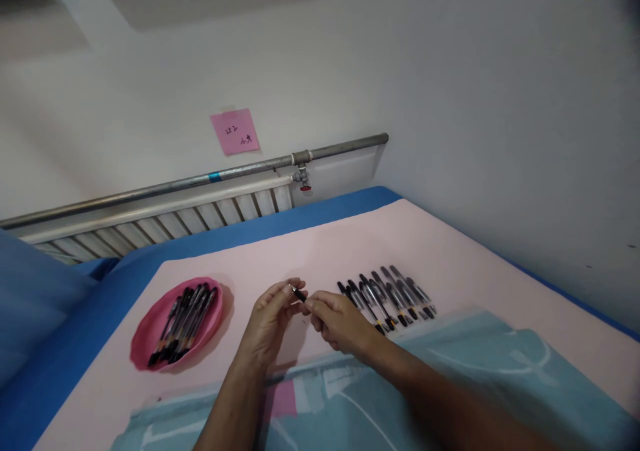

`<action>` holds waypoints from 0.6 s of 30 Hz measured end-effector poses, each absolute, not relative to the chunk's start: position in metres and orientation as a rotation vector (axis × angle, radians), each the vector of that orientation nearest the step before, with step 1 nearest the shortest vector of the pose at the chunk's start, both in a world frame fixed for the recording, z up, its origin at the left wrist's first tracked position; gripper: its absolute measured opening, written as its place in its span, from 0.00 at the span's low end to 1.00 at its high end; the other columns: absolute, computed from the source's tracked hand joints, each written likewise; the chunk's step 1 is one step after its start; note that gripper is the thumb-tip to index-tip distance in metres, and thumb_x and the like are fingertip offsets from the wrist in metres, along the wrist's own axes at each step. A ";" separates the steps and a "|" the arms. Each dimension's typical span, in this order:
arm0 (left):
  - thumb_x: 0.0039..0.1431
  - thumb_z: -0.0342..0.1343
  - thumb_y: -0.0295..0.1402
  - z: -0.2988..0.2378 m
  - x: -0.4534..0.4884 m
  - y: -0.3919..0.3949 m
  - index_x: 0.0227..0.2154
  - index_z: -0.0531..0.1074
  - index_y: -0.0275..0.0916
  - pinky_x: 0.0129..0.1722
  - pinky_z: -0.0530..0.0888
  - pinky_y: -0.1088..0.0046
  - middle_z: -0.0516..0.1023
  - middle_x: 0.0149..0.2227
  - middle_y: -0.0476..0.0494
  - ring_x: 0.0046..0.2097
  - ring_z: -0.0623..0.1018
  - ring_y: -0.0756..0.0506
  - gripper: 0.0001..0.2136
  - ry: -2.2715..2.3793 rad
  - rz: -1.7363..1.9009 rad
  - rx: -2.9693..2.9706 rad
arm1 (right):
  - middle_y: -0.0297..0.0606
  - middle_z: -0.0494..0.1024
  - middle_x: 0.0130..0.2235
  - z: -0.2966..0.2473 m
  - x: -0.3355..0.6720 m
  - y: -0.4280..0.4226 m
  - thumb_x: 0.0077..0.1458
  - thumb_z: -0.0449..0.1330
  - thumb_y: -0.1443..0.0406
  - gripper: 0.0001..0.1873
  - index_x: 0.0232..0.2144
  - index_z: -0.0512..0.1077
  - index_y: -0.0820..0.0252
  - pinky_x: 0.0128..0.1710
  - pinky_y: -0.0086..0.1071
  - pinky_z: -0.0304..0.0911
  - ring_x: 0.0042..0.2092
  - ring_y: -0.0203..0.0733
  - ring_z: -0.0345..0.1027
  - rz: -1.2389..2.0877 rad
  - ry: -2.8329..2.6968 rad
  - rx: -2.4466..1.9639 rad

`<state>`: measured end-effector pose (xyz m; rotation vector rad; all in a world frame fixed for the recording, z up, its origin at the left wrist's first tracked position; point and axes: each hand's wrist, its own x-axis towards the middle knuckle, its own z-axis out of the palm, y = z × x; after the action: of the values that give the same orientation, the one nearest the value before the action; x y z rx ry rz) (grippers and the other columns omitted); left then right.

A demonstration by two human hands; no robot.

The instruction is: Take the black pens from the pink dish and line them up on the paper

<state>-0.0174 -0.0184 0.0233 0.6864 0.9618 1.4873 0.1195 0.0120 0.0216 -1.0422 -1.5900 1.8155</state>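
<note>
Over the middle of the pink sheet, my two hands meet at a small black pen part (299,295), which looks like a pen's front end. My right hand (337,319) is closed round it, with the rest hidden in the fist. The fingers of my left hand (273,314) pinch at its tip; whether they hold a separate small piece cannot be made out. To the right, black-capped clear pens (373,294) lie side by side in rough rows. A pink bowl (216,319) on the left holds several more pens (185,321), lying in a bundle.
A pale pink sheet (320,254) covers the blue surface (280,219). Light-blue patterned cloth (450,377) lies along the near edge. Behind are a white radiator (190,217), a metal pipe (175,185) and a pink note (236,132) on the wall. A wall rises at the right.
</note>
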 end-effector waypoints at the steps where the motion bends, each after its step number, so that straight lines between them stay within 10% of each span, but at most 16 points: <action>1: 0.47 0.60 0.36 0.023 -0.016 -0.018 0.32 0.75 0.35 0.34 0.69 0.70 0.77 0.37 0.41 0.35 0.75 0.47 0.11 0.964 1.488 0.671 | 0.25 0.61 0.18 0.021 0.119 0.012 0.54 0.48 0.62 0.10 0.26 0.64 0.60 0.11 0.21 0.43 0.13 0.24 0.48 1.787 -1.616 -1.041; 18: 0.43 0.63 0.35 0.020 -0.015 -0.017 0.25 0.74 0.35 0.31 0.68 0.73 0.77 0.28 0.45 0.30 0.74 0.50 0.09 0.968 1.514 0.626 | 0.24 0.60 0.18 0.022 0.117 0.010 0.53 0.49 0.62 0.09 0.25 0.64 0.60 0.11 0.21 0.41 0.13 0.23 0.46 1.847 -1.561 -1.028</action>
<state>-0.0155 -0.0167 0.0202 0.6256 0.9680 1.5145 0.1175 0.0095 0.0225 -1.0277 -1.5606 1.8472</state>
